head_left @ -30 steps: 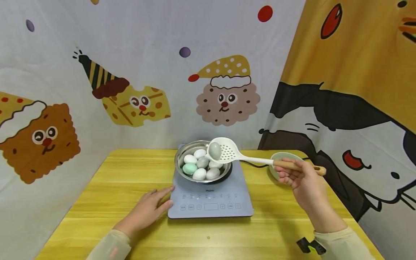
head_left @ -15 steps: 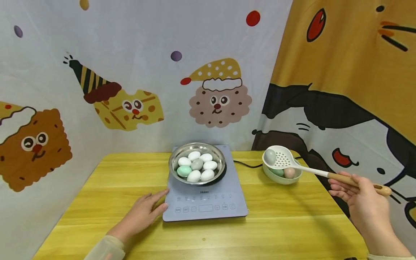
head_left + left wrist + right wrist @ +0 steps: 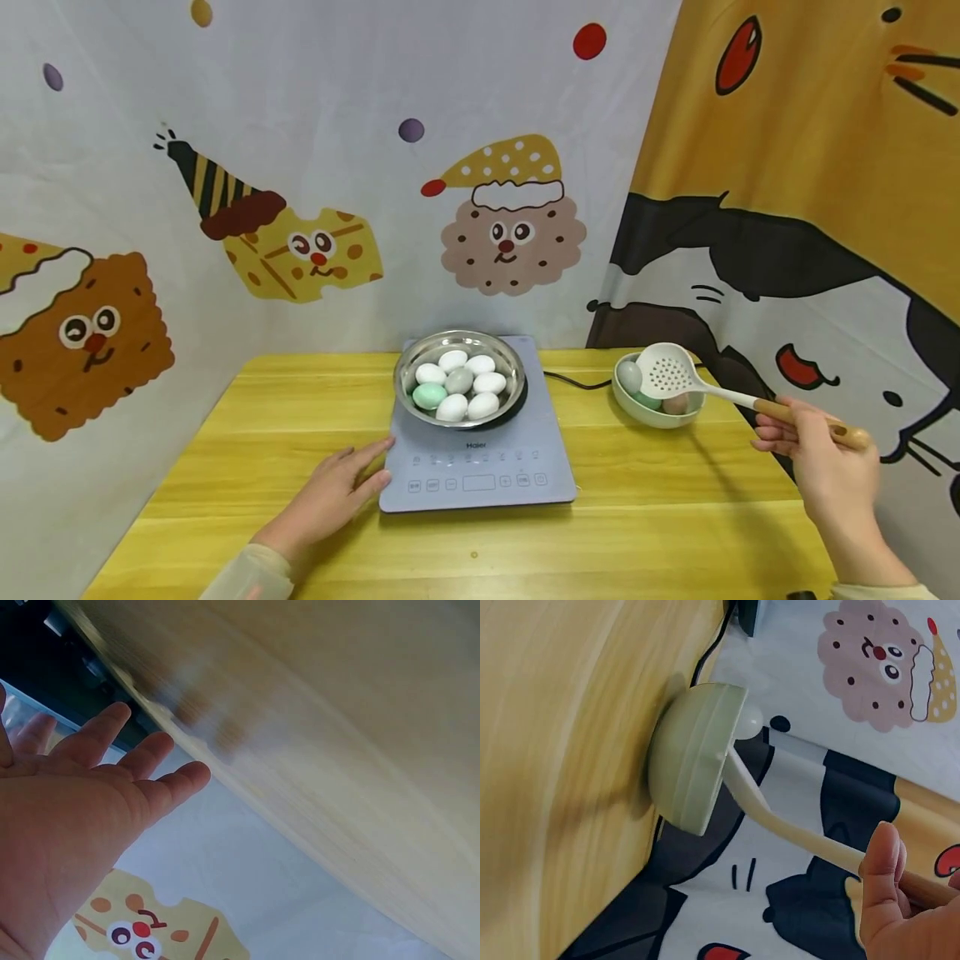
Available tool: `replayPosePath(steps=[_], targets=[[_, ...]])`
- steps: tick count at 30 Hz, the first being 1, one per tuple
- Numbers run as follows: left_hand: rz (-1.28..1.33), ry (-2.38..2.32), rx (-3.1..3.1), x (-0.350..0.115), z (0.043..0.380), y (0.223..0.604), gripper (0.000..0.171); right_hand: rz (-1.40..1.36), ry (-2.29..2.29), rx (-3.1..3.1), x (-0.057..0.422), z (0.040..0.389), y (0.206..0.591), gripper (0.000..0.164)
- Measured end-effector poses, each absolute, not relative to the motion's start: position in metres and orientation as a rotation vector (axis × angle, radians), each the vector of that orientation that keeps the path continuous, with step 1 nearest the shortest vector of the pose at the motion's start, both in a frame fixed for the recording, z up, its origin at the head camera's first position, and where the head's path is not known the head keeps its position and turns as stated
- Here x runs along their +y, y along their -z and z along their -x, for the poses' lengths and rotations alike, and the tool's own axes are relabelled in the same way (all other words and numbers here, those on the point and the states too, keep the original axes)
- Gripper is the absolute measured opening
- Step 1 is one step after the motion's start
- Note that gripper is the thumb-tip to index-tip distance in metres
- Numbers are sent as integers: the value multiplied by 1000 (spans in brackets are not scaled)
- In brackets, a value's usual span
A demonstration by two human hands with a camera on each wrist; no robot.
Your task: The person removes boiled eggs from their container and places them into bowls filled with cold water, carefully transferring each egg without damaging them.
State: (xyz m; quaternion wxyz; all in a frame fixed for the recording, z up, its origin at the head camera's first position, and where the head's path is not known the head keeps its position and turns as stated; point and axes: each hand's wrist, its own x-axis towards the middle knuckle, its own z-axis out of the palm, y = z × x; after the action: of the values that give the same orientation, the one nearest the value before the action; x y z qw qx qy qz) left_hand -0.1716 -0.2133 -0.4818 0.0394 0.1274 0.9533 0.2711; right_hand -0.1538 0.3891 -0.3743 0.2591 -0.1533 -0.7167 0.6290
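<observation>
My right hand [image 3: 832,467] grips the wooden handle of a white slotted skimmer [image 3: 669,372], whose perforated head is over the pale green bowl [image 3: 660,419] at the right. A grey egg [image 3: 629,377] lies at the left edge of the skimmer head, inside the bowl's rim. Below it in the bowl show a green egg [image 3: 647,402] and a pinkish egg [image 3: 676,405]. My left hand [image 3: 326,500], fingers extended, touches the left edge of the induction cooker [image 3: 480,467]. On the cooker stands a steel bowl [image 3: 459,336] with several white eggs, a grey egg [image 3: 459,381] and a green egg [image 3: 430,396].
The wooden table [image 3: 525,550] ends at a cartoon-printed curtain [image 3: 337,125] at the back and sides. A black cable [image 3: 577,382] runs from the cooker behind the pale green bowl. A small black object [image 3: 801,595] shows near my right sleeve.
My right hand has carried the skimmer with the grey egg from over the steel bowl rightward to the pale green bowl, then lowered and tilted it there. My left hand stays at the cooker.
</observation>
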Motion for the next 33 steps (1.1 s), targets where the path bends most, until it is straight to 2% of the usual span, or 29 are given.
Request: replayPosePath(steps=[8, 13, 18, 24, 28, 33], targets=[[-390, -839, 2926, -213, 172, 479, 61, 369, -1300, -2175, 369, 144, 367, 35], [-402, -843, 2930, -212, 171, 479, 60, 215, -1199, -2129, 344, 133, 358, 32], [-413, -835, 2937, -213, 171, 480, 60, -83, -1490, -1986, 304, 129, 340, 31], [-402, -850, 2937, -213, 173, 481, 59, -611, -1765, -1832, 253, 147, 335, 32], [-399, -850, 2933, -212, 173, 482, 60, -905, -1707, -1735, 225, 166, 339, 29], [-385, -847, 2926, -213, 172, 483, 60, -963, -1493, -1803, 207, 176, 345, 33]])
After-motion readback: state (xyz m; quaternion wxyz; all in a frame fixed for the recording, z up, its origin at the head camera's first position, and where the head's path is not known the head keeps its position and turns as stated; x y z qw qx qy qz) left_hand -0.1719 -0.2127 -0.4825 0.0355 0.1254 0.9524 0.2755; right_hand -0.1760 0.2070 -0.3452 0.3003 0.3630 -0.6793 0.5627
